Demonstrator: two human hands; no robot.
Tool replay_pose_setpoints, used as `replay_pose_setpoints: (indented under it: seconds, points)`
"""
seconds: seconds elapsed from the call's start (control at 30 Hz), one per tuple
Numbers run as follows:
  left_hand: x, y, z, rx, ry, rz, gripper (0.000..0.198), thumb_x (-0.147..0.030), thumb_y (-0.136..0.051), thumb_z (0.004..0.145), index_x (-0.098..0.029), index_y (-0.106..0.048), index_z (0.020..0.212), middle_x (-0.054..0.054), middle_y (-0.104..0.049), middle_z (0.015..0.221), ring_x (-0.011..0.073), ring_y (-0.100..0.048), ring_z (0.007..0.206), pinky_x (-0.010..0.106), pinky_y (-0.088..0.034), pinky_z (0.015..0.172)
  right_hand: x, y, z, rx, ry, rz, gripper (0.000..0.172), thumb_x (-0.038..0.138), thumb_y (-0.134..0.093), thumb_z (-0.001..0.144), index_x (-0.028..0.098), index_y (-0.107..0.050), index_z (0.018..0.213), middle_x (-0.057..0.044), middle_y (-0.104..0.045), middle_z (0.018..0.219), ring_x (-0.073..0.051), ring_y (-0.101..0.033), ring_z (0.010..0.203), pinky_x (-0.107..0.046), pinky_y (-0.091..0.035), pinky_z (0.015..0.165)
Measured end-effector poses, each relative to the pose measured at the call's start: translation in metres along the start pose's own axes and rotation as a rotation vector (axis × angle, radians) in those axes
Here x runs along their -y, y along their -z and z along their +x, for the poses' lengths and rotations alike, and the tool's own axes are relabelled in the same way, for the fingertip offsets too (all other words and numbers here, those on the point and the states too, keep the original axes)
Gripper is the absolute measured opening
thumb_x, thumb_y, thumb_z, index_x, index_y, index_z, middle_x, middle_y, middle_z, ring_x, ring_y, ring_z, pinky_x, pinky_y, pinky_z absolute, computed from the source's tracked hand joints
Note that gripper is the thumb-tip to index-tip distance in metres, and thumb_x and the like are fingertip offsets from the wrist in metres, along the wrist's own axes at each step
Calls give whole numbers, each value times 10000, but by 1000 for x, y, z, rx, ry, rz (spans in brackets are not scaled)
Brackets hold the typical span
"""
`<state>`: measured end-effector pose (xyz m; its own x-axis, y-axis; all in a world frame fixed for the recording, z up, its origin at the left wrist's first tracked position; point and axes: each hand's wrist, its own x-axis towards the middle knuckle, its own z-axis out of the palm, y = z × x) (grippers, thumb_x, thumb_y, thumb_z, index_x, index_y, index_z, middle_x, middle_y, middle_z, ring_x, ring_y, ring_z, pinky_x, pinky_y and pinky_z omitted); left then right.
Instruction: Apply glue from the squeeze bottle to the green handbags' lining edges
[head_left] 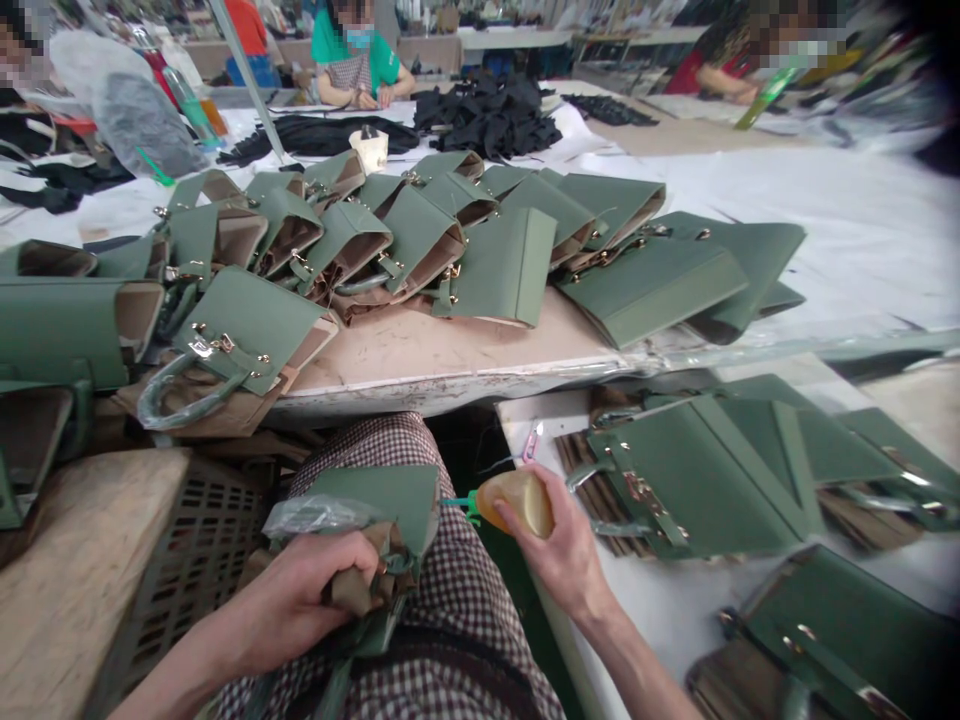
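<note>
Green bag (382, 485), in the head view: it lies on the checked lap (469, 580), the left hand (300, 585) gripping crumpled brown material (351, 592) at it. The right hand (556, 545), nearer the bag's right edge, curls its fingers round an amber bottle (517, 497), whose long axis runs sideways, nozzle (468, 503) leftward at that edge; whether touching, I cannot tell.

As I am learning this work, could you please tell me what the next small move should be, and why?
I would probably have the right hand guide the nozzle of the bottle along the edge of the bag: the nozzle points at that edge, very close, and the left hand holds the bag.
</note>
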<state>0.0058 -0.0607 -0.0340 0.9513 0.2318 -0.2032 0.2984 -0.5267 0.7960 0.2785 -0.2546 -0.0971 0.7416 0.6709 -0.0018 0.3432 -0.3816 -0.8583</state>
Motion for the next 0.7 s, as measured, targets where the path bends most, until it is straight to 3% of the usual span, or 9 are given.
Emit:
replay_pose_setpoints:
  seconds: [0.17,0.27,0.37,0.5,0.7]
  points:
    - [-2,1,0,-20,4,-15,142,-72,-542,841,-213,-552,828,-41,-619,782,129,-534,703,237,-352,647,10,5,1,22,-115,12,654,667,-715,806,184,-625,1237,-147,-710,1200,-378,-675,1062,-557,-531,988]
    - [-3,0,1,-23,11,-13,145,-66,-551,808,-211,-554,814,-36,-622,773,134,-538,698,240,-356,645,18,5,4,117,-234,6,666,674,-704,804,189,-608,1251,-116,-725,1013,-328,-704,759,-469,-600,666]
    - [-2,0,4,-24,18,-31,134,-77,-556,816,-211,-556,814,-33,-626,774,136,-550,704,237,-364,650,21,3,7,228,-390,117,627,662,-723,805,210,-590,1219,-38,-685,791,-217,-583,447,-324,-457,386]
    - [0,2,6,-31,40,-75,125,-88,-563,845,-210,-569,818,-34,-630,772,130,-545,709,234,-361,653,20,4,10,295,-445,294,511,616,-756,806,203,-618,1073,-7,-656,705,-153,-522,415,-246,-404,355]
    - [7,4,5,-20,121,-208,105,-159,-635,867,-207,-560,812,-22,-627,803,145,-546,745,248,-393,685,17,6,6,343,-462,490,499,607,-758,809,153,-650,985,9,-607,706,-97,-447,416,-201,-359,341]
